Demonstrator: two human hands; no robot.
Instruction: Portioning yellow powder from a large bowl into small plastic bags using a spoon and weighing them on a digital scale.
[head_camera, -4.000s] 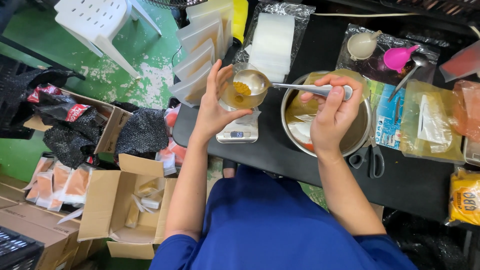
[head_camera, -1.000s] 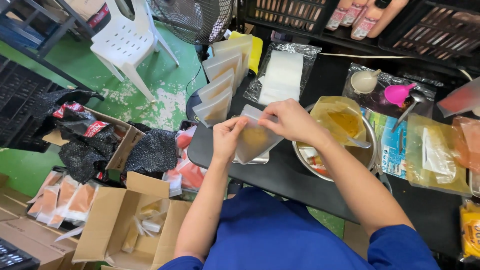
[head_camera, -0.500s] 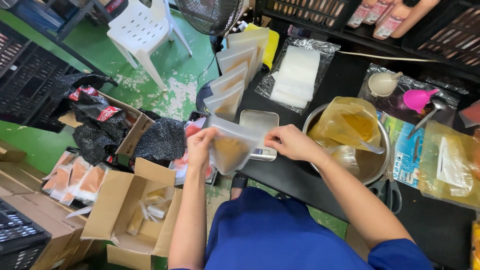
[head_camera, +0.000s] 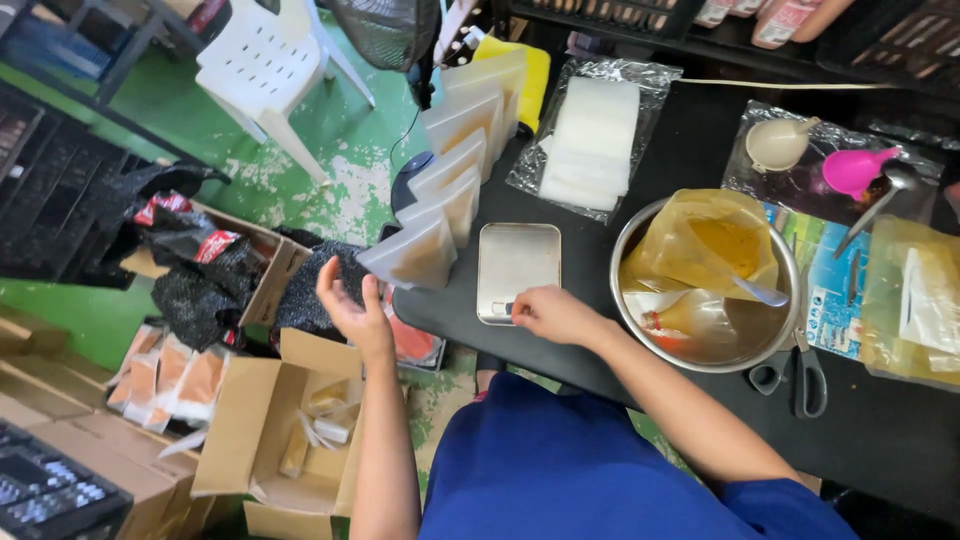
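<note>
Left hand: left hand (head_camera: 348, 305) is spread and empty, palm up, held off the table edge above the open cardboard box (head_camera: 285, 430), just beside the nearest filled pouch (head_camera: 415, 255).
Right hand: right hand (head_camera: 555, 313) rests with fingers curled loosely on the near edge of the digital scale (head_camera: 517, 270), holding nothing.
Scale: lies flat on the black table (head_camera: 700, 140), its pan bare.
Pouches: a row of pale filled pouches stands along the table's left edge.
Bowl: steel bowl (head_camera: 640, 325) right of the scale holds a yellow bag (head_camera: 715, 245) and a spoon (head_camera: 760, 293).
Scissors: scissors (head_camera: 800, 375) lie by the bowl.
</note>
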